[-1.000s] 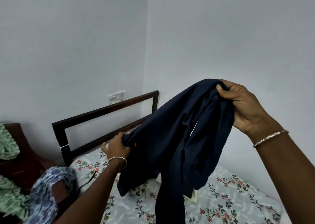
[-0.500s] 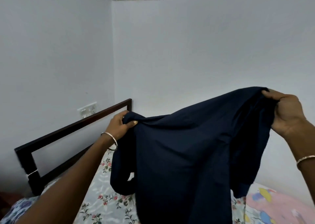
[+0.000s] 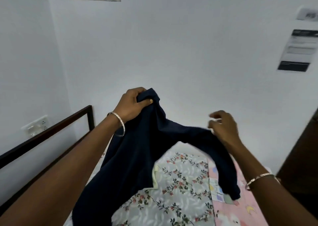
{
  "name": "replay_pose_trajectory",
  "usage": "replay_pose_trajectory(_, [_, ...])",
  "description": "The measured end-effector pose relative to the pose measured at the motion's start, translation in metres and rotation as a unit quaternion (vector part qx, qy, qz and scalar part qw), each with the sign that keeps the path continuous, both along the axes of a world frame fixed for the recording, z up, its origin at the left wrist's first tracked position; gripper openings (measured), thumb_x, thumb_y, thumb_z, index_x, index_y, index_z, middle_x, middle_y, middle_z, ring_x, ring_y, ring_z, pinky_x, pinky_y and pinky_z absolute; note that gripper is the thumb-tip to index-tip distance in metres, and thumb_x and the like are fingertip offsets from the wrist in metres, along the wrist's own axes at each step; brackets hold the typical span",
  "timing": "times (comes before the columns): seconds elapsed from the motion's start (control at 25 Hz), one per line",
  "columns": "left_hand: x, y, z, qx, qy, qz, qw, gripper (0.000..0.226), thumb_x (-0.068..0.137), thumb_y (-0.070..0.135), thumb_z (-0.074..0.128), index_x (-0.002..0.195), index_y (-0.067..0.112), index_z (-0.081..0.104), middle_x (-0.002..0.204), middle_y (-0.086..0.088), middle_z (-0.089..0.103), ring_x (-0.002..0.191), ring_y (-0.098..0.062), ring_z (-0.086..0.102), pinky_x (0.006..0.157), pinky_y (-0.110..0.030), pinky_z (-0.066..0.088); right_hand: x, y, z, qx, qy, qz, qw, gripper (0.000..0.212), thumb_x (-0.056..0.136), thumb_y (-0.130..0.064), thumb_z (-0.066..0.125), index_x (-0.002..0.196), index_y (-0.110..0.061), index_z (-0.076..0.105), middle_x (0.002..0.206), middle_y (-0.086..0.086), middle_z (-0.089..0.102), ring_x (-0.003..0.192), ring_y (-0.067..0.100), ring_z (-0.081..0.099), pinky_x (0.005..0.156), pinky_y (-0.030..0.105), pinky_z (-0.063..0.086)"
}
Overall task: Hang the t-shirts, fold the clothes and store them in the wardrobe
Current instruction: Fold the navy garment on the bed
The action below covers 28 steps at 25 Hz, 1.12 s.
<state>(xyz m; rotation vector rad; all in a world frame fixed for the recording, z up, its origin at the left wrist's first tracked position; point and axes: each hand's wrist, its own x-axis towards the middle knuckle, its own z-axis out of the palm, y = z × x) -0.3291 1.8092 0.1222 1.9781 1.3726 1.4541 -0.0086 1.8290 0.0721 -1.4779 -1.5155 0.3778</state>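
A dark navy garment (image 3: 137, 157) hangs in the air over the bed. My left hand (image 3: 132, 103) is clenched on a bunched part at its top, raised at centre. My right hand (image 3: 223, 127) hovers lower and to the right, blurred, with its fingers spread. The garment's upper edge runs up to the underside of that hand, and a sleeve-like end (image 3: 230, 182) droops along my right forearm. The rest of the cloth drops past my left forearm out of the bottom of the view.
The bed (image 3: 180, 182) below has a grey floral sheet and a pink patterned cover (image 3: 240, 212) on the right. A dark wooden headboard (image 3: 51, 131) runs along the left wall under a switch plate (image 3: 36, 125). A dark wooden panel (image 3: 302, 157) stands at the right edge.
My left hand rose and moved to the centre with its bunch of cloth. My right hand dropped, moved inward and opened its grip on the far edge. The view swung right and up.
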Motion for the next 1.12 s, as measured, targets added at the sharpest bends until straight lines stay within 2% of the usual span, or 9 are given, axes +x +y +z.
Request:
replay_pose_trajectory(0.08, [0.025, -0.001, 0.009, 0.001, 0.008, -0.038, 0.999, 0.018, 0.079, 0.03, 0.071, 0.093, 0.019, 0.071, 0.089, -0.001, 0.073, 0.086, -0.018, 0.069, 0.083, -0.037, 0.053, -0.019, -0.024, 0.001, -0.023, 0.017, 0.164, 0.986, 0.037, 0.083, -0.024, 0.077, 0.118, -0.026, 0.065, 0.127, -0.005, 0.061, 0.122, 0.012, 0.054, 0.098, 0.028, 0.04])
replay_pose_trajectory(0.2, [0.064, -0.01, 0.016, 0.018, 0.067, -0.093, 0.993, 0.01, 0.081, 0.024, 0.074, 0.089, 0.018, 0.071, 0.084, 0.001, 0.072, 0.081, -0.016, 0.068, 0.077, -0.034, 0.052, -0.041, -0.043, 0.0, -0.078, -0.053, 0.258, 0.961, 0.064, 0.079, -0.054, 0.077, 0.135, -0.037, 0.052, 0.136, -0.015, 0.056, 0.123, 0.003, 0.052, 0.103, 0.029, 0.042])
replay_pose_trajectory(0.32, [0.079, -0.014, 0.017, 0.044, 0.044, -0.089, 0.994, 0.007, 0.083, 0.017, 0.074, 0.088, 0.02, 0.071, 0.081, 0.008, 0.071, 0.075, -0.007, 0.065, 0.073, -0.024, 0.05, -0.041, -0.044, -0.026, -0.088, 0.011, 0.242, 0.966, 0.041, 0.086, -0.048, 0.073, 0.119, -0.025, 0.067, 0.11, -0.002, 0.074, 0.102, 0.014, 0.07, 0.091, 0.045, 0.057])
replay_pose_trajectory(0.44, [0.073, -0.015, 0.01, 0.033, 0.048, -0.072, 0.996, 0.008, 0.083, 0.018, 0.076, 0.09, 0.02, 0.071, 0.085, 0.004, 0.074, 0.08, -0.012, 0.069, 0.077, -0.03, 0.053, -0.027, -0.047, -0.048, -0.073, 0.072, 0.202, 0.974, 0.028, 0.092, -0.042, 0.068, 0.102, -0.017, 0.074, 0.092, 0.011, 0.076, 0.089, 0.027, 0.074, 0.081, 0.056, 0.058])
replay_pose_trajectory(0.6, [0.07, -0.019, -0.003, -0.011, -0.005, -0.068, 0.998, 0.007, 0.085, 0.021, 0.075, 0.091, 0.019, 0.071, 0.084, 0.002, 0.075, 0.078, -0.011, 0.069, 0.08, -0.034, 0.055, -0.013, -0.052, -0.049, -0.058, 0.194, 0.19, 0.961, 0.027, 0.088, -0.035, 0.075, 0.092, -0.008, 0.072, 0.083, 0.009, 0.072, 0.076, 0.025, 0.069, 0.069, 0.04, 0.056])
replay_pose_trajectory(0.72, [0.072, -0.02, -0.009, -0.038, -0.034, -0.065, 0.997, 0.012, 0.084, 0.027, 0.077, 0.093, 0.022, 0.071, 0.089, 0.002, 0.075, 0.088, -0.018, 0.071, 0.086, -0.04, 0.056, 0.001, -0.058, -0.031, -0.038, 0.255, 0.205, 0.944, 0.023, 0.086, -0.027, 0.078, 0.086, -0.006, 0.07, 0.074, 0.003, 0.068, 0.066, 0.016, 0.063, 0.058, 0.026, 0.05])
replay_pose_trajectory(0.92, [0.093, -0.019, -0.028, -0.084, -0.085, -0.096, 0.988, 0.027, 0.084, 0.039, 0.076, 0.102, 0.02, 0.071, 0.101, -0.004, 0.073, 0.099, -0.025, 0.069, 0.092, -0.049, 0.055, 0.037, -0.058, 0.021, 0.018, 0.221, 0.234, 0.947, 0.033, 0.084, -0.033, 0.078, 0.079, -0.002, 0.069, 0.071, 0.005, 0.061, 0.066, 0.015, 0.055, 0.06, 0.026, 0.043])
replay_pose_trajectory(1.04, [0.125, -0.025, -0.053, -0.11, -0.122, -0.135, 0.977, 0.023, 0.092, 0.03, 0.069, 0.113, 0.022, 0.069, 0.108, 0.002, 0.074, 0.103, -0.017, 0.069, 0.093, -0.04, 0.056, 0.06, -0.064, 0.048, 0.032, 0.176, 0.271, 0.946, 0.033, 0.085, -0.029, 0.077, 0.082, 0.003, 0.07, 0.072, 0.003, 0.063, 0.068, 0.013, 0.057, 0.063, 0.023, 0.047])
replay_pose_trajectory(1.12, [0.141, -0.028, -0.077, -0.15, -0.134, -0.155, 0.967, 0.033, 0.092, 0.032, 0.069, 0.123, 0.027, 0.06, 0.117, 0.008, 0.07, 0.11, -0.01, 0.066, 0.095, -0.031, 0.052, 0.072, -0.067, 0.058, 0.031, 0.156, 0.285, 0.945, 0.03, 0.085, -0.027, 0.077, 0.086, 0.002, 0.072, 0.073, 0.002, 0.065, 0.069, 0.012, 0.059, 0.066, 0.024, 0.048])
